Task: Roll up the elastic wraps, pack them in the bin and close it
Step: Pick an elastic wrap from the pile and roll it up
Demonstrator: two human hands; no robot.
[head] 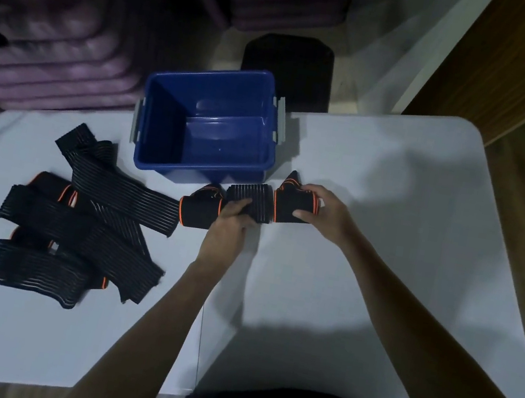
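Observation:
A black elastic wrap with orange trim lies just in front of the open blue bin, partly rolled in its ribbed middle. My left hand grips the rolled middle part. My right hand holds the wrap's right end, pinching its orange-edged cuff. The bin has grey latches on both sides and nothing inside. A loose pile of several more unrolled black wraps is spread on the table to the left. No lid can be identified with certainty.
The white table has rounded corners and a seam down its middle. A black flat object sits behind the bin. Purple folded mats are stacked under a white shelf at the back left. Wooden floor shows at right.

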